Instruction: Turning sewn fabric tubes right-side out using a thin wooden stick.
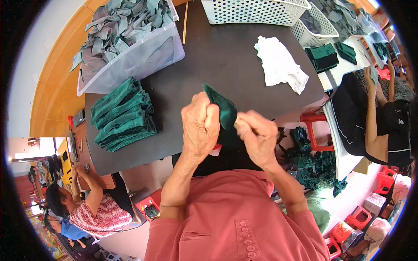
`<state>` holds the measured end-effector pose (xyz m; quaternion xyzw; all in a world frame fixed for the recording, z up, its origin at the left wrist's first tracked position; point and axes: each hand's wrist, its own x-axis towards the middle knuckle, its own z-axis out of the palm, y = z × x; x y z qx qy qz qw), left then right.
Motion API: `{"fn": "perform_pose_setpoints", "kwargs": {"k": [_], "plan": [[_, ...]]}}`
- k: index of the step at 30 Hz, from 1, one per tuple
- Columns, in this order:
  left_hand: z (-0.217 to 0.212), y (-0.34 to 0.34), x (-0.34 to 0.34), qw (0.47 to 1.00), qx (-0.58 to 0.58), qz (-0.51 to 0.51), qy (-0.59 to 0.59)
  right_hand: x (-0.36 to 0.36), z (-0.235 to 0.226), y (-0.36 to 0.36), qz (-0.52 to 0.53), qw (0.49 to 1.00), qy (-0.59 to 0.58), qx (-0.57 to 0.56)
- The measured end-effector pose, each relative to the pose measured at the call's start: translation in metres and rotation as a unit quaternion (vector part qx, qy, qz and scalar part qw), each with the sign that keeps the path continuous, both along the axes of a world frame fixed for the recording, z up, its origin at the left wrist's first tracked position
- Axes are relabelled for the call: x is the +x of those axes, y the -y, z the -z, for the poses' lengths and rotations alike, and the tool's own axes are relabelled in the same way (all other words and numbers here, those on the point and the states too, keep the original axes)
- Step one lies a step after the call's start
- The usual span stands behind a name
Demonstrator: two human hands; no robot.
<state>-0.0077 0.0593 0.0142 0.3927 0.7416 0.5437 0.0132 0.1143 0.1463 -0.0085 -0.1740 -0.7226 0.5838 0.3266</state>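
Note:
A small dark green velvet piece (225, 111) is held up in front of me, just above the near edge of the table. My left hand (199, 126) is closed in a fist around its left side. At its lower right corner, my right hand (258, 137) pinches the edge; those fingers are slightly blurred. Left of my hands lies a neat stack of folded green velvet pieces (123, 115). The velvet piece's lower part is partly hidden behind my fingers.
A clear plastic bin (143, 61) heaped with grey-green cloth pieces stands on the dark table (209, 56) at the far left. White perforated baskets (257, 13) sit at the back. A white cloth (281, 65) lies right. Co-workers sit at both sides; a red stool (315, 130) stands right.

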Motion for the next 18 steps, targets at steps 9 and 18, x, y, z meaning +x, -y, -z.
{"fn": "perform_pose_setpoints", "kwargs": {"k": [9, 18], "plan": [[-0.021, 0.012, -0.008, 0.993, 0.059, 0.097, 0.046, 0.005, 0.0, -0.001, 0.009, 0.997, 0.004, 0.083], [-0.008, 0.016, -0.012, 0.971, 0.087, 0.178, 0.138, 0.01, 0.001, 0.007, 0.066, 0.99, -0.021, 0.124]]}}
